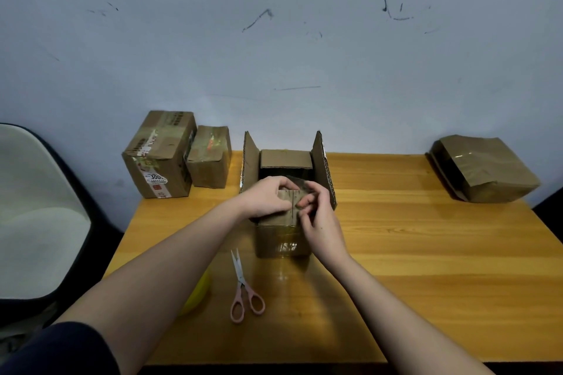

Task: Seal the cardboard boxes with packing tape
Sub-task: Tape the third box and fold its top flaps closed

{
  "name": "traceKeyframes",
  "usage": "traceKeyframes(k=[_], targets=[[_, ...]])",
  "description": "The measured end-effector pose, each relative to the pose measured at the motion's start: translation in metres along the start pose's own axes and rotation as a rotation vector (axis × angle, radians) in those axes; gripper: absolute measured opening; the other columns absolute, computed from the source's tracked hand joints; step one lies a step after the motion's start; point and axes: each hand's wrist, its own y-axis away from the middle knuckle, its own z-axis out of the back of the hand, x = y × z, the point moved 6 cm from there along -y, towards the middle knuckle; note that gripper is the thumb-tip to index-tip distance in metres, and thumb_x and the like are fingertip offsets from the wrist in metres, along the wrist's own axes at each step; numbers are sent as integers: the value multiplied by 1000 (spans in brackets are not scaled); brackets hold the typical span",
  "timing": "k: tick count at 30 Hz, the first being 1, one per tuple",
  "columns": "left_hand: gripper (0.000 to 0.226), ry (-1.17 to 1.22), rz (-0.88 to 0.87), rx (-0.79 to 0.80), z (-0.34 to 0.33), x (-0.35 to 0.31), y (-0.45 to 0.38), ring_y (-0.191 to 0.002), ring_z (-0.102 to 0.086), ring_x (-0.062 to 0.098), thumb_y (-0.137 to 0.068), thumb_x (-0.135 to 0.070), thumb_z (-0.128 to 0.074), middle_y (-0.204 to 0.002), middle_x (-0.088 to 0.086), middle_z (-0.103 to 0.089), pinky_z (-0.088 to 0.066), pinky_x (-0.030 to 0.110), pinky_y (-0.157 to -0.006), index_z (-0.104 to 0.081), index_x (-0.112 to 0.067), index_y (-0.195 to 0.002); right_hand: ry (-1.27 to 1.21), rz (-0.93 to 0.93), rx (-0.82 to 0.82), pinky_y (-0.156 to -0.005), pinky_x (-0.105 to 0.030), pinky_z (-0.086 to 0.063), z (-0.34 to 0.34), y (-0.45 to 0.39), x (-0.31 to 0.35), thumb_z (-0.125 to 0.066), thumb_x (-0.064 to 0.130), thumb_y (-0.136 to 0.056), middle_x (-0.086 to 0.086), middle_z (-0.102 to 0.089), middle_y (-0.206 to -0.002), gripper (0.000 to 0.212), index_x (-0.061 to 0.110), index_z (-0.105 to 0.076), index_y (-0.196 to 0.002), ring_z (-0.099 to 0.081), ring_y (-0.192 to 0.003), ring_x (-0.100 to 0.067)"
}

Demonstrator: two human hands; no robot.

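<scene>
An open cardboard box (281, 240) stands in the middle of the wooden table (426, 253), its two side flaps upright and its far flap folded in. My left hand (268, 196) grips the near flap from the left, fingers curled over its top edge. My right hand (316, 216) pinches the same flap at its right side. Pink-handled scissors (243, 289) lie closed in front of the box. A yellow roll of tape (198, 292) sits left of the scissors, mostly hidden by my left forearm.
Two taped cardboard boxes, a large one (160, 155) and a small one (210, 158), stand at the table's back left. A flat taped box (484, 169) lies at the back right. A chair (39, 210) stands left of the table. The wall is close behind.
</scene>
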Motion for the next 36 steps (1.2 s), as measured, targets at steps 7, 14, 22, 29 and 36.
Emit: traceKeyframes(k=[7,14,22,29,36], targets=[[45,-56,-29,3,-1,1,-1,-95,-53,11,-80,-6,-64,-107,-5,-54,-43,21,-80,-57,-16,-123,29,-10,-22,-81,-29,-50,-1,2,1,-54,0,-90,14,-51,-95,54,20,-37,-138,-56,-92,-9],[46,-78,-31,-24,-1,5,-4,-103,-52,11,-81,-4,-64,-119,-1,-57,-44,23,-89,-56,-16,-124,39,-23,-46,-79,-24,-46,-3,0,2,-54,2,-90,12,-54,-97,53,22,-38,-137,-55,-93,-7],[46,-106,-54,-33,-2,4,-7,-103,-51,9,-81,-3,-63,-122,-1,-57,-42,22,-90,-57,-17,-125,53,-24,-59,-81,-25,-46,-1,0,1,-56,2,-90,10,-55,-97,54,21,-39,-138,-56,-94,-9],[47,-127,-60,-30,-2,6,-9,-106,-52,11,-81,-5,-65,-124,-1,-58,-44,25,-95,-56,-18,-125,87,-12,-82,-80,-24,-48,-1,2,0,-56,4,-91,8,-56,-107,54,23,-38,-138,-56,-98,-8],[51,-87,-54,-29,-2,6,-7,-108,-55,13,-80,-6,-66,-121,-2,-56,-48,34,-93,-50,-26,-125,150,1,-122,-90,-21,-40,-3,4,4,-65,11,-88,-1,-55,-124,58,17,-40,-140,-50,-115,-14]])
